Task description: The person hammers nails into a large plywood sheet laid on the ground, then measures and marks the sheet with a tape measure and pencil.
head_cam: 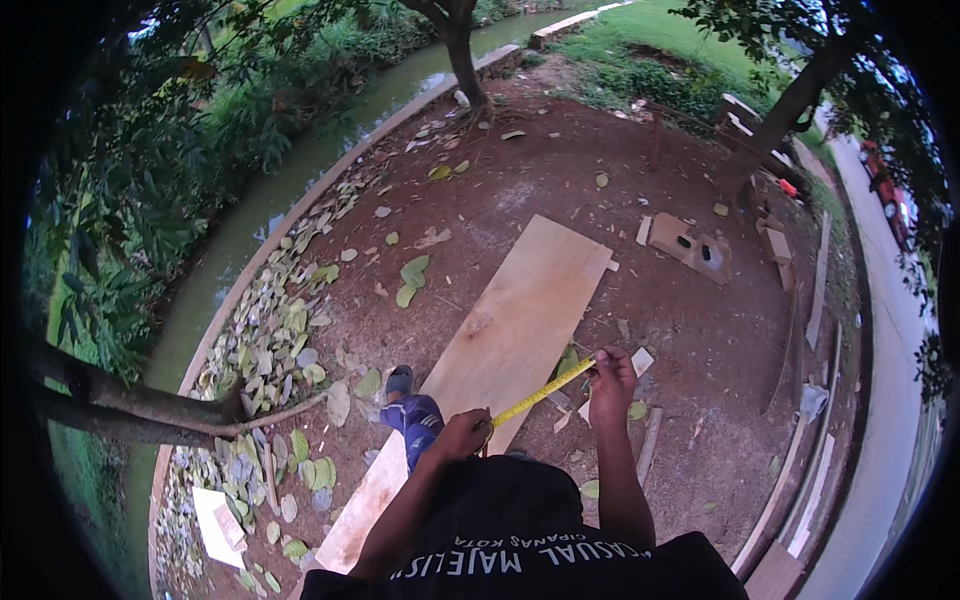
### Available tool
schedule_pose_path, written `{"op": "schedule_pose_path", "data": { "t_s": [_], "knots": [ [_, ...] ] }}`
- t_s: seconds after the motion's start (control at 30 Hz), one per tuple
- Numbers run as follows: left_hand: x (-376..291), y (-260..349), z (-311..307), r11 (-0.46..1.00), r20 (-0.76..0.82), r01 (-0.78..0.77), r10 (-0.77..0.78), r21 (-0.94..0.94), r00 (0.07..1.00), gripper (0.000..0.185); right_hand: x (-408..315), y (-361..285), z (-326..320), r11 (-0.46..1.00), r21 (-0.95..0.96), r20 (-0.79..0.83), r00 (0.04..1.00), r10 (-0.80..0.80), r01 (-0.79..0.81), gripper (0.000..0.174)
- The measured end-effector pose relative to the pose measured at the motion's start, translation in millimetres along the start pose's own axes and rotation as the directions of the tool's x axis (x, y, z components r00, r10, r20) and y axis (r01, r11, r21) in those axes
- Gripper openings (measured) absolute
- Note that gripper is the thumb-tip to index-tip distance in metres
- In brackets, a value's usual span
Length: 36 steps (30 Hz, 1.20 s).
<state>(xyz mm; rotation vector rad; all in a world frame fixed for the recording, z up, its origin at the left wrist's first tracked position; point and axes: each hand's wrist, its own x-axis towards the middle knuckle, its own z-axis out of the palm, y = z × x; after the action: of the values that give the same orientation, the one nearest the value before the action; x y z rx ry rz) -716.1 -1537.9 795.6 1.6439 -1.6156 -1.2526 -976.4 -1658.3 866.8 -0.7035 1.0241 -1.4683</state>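
Note:
A yellow tape measure blade [541, 391] stretches at a slant between my two hands. My right hand [613, 382] pinches its upper right end between thumb and fingers. At the lower left end, my left hand [465, 433] grips the tape; whatever else lies inside that hand is mostly hidden. Below the tape, a long plywood board [517, 307] lies on the ground and runs between my legs. My leg in blue trousers [420, 427] is on the board's left side, with a dark shoe [400, 381] beside its edge.
Fallen leaves [281, 337] cover the ground on the left, along a low concrete edge [247, 281] beside a water channel [300, 169]. A cardboard piece [690, 247] with two dark objects lies at right. Wood strips [817, 281] lie near the road [885, 300]. A tree trunk [465, 60] stands ahead.

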Motion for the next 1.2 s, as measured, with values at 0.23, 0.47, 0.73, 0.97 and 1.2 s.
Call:
{"op": "schedule_pose_path", "data": {
  "t_s": [0.23, 0.47, 0.73, 0.97, 1.2],
  "knots": [
    [155.3, -60.8, -113.5, 0.992, 0.237, -0.089, 0.109, -0.092, 0.965, 0.017, 67.4, 66.0, 51.7, 0.988, -0.137, -0.3, 0.954, 0.022, -0.066, 0.034],
    [292.3, -120.9, -262.9, 0.894, 0.376, 0.234, -0.081, -0.383, 0.923, 0.01, 41.4, 226.8, 217.2, 0.763, -0.588, -0.18, 0.963, 0.199, -0.267, 0.076],
    [313.1, -128.8, -344.3, 0.809, 0.572, 0.414, -0.121, -0.416, 0.811, 0.01, 41.2, 260.6, 400.7, 0.672, -0.718, -0.176, 0.982, 0.075, -0.18, 0.092],
    [308.5, -141.7, -340.3, 0.842, 0.801, 0.482, -0.105, -0.244, 0.59, 0.008, 9.6, 307.2, 435.9, 0.777, -0.615, -0.477, 0.847, -0.233, -0.132, 0.079],
    [200.3, -147.4, -313.4, 0.992, 0.975, 0.04, -0.125, 0.119, 0.184, 0.011, -107.4, 381.2, 474.4, 0.85, -0.471, -0.861, 0.332, -0.385, -0.235, 0.072]
  ]
}}
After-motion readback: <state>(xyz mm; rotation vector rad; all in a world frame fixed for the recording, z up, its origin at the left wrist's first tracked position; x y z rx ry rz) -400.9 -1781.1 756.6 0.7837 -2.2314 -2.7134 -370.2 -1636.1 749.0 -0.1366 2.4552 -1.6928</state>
